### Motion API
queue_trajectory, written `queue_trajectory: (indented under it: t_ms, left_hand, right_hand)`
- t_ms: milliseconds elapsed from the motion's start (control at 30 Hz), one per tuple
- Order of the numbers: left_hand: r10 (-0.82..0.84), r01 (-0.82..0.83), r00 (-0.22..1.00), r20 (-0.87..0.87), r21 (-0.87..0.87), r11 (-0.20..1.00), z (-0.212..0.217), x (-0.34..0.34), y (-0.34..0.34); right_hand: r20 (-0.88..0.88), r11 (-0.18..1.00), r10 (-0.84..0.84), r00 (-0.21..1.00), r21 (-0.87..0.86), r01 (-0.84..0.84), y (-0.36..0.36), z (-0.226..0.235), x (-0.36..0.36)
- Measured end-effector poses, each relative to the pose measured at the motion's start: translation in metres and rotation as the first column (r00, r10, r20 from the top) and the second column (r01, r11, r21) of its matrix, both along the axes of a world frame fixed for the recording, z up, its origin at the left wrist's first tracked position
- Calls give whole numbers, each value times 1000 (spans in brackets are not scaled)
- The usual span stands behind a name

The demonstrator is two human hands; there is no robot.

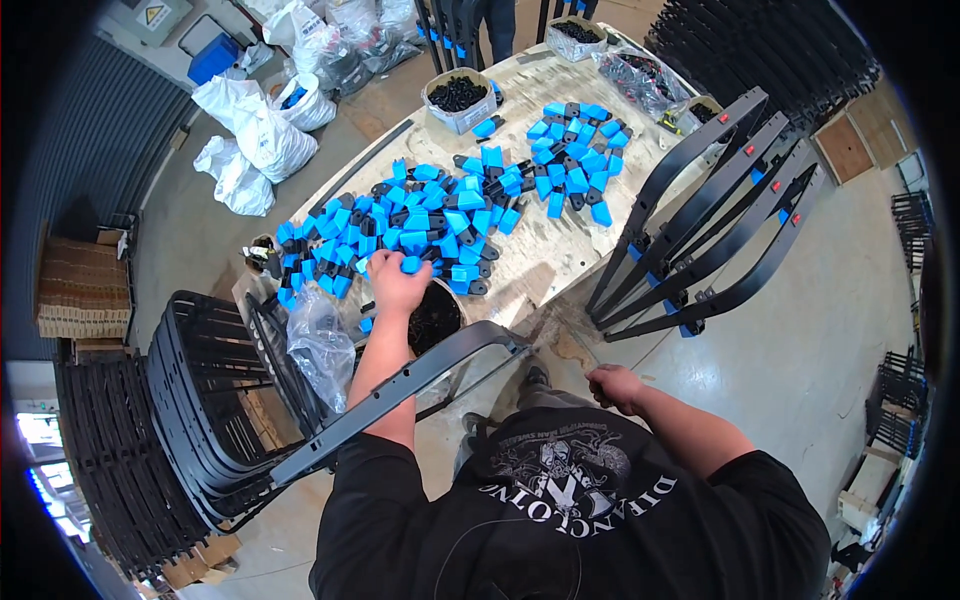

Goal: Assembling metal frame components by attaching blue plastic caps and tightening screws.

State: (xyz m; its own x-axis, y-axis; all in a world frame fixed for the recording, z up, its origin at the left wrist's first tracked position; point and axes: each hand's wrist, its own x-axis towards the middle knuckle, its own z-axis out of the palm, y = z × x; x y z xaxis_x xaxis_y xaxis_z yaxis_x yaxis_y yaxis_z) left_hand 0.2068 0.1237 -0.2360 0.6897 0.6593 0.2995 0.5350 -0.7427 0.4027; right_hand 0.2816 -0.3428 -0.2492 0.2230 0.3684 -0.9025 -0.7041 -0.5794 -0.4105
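Note:
My left hand (400, 285) reaches to the near edge of a pile of blue-and-black plastic pieces (400, 220) on the worktable. Its fingers are closed around one blue plastic piece (411, 265). Just right of that wrist, a dark round tub (436, 318) holds small dark parts. A bent black metal frame (400, 386) passes over my left forearm, its far end near the table's corner. My right hand (620, 388) is closed, held low to the right, away from the table; what its fingers may hold is hidden.
Several bent black frames (690, 240) stand at the table's right. Boxes of small black parts (460, 95) sit on the wooden table (530, 275). Stacked black frames (205, 400) and a clear plastic bag (320, 345) are at left. White sacks (270, 140) rest on the floor beyond.

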Motion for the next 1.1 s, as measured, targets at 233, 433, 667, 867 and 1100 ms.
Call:
queue_trajectory:
  t_ms: [233, 433, 667, 867, 1100]
  left_hand:
    - [566, 283, 625, 537, -832, 478, 54, -26, -20]
    - [482, -38, 869, 110, -957, 287, 60, -116, -54]
    - [455, -75, 890, -19, -992, 104, 28, -230, -64]
    - [585, -5, 811, -24, -999, -34, 41, -236, -85]
    - [551, 193, 820, 155, -981, -11, 81, -264, -105]
  right_hand:
    - [-9, 995, -97, 995, 30, 97, 5, -1, -2]
    - [-6, 992, -114, 993, 47, 114, 31, 12, -33]
    - [-47, 988, -96, 994, 119, 101, 68, 29, -72]
    - [16, 993, -9, 1000, 119, 7, 87, 38, -103]
    - [-104, 946, -27, 994, 317, 59, 112, 69, -109]
